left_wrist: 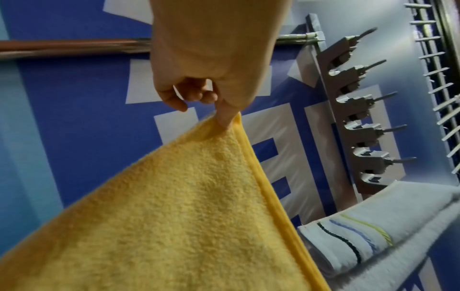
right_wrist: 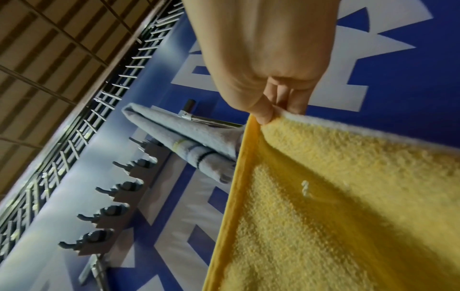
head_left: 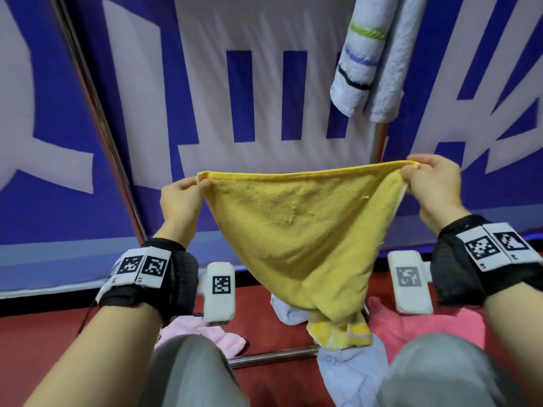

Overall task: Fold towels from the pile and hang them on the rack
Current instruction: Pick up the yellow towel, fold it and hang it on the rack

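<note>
red floor [head_left: 44,333] underfoot, strewn with the pile [head_left: 349,374] of pink, pale blue and yellow towels. above it the left hand [head_left: 182,198] and right hand [head_left: 432,186] each pinch a top corner of the yellow towel [head_left: 293,230], stretched open (lower end drooping to the pile). folding step begins; next, bring corners together. beyond, a striped white towel [head_left: 355,69] hangs, probably on the rack [head_left: 379,142].

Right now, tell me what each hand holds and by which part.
Both hold the yellow towel: left hand pinches its top left corner, right hand its top right corner.
</note>
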A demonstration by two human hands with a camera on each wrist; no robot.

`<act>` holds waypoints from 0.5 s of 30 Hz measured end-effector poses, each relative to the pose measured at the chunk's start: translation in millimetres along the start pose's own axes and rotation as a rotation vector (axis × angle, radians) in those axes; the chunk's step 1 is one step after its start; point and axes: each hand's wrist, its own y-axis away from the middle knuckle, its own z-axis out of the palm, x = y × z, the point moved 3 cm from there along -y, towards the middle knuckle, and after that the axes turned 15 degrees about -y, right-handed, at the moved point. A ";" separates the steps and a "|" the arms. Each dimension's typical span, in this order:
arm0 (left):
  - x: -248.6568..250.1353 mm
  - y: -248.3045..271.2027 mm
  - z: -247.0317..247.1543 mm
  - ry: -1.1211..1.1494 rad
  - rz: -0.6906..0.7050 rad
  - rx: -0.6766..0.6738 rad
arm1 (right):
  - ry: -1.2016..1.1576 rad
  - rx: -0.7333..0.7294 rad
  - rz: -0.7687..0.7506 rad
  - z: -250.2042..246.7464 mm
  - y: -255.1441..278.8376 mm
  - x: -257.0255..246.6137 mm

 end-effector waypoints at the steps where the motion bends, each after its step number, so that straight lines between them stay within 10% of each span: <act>1: 7.0 -0.4 -4.6 -0.006 0.026 0.007 | -0.019 -0.014 -0.023 0.5 -2.4 -12.8; 15: 171.5 16.8 -79.2 0.134 0.394 0.028 | -0.298 -0.076 -0.042 -1.0 -6.5 -137.5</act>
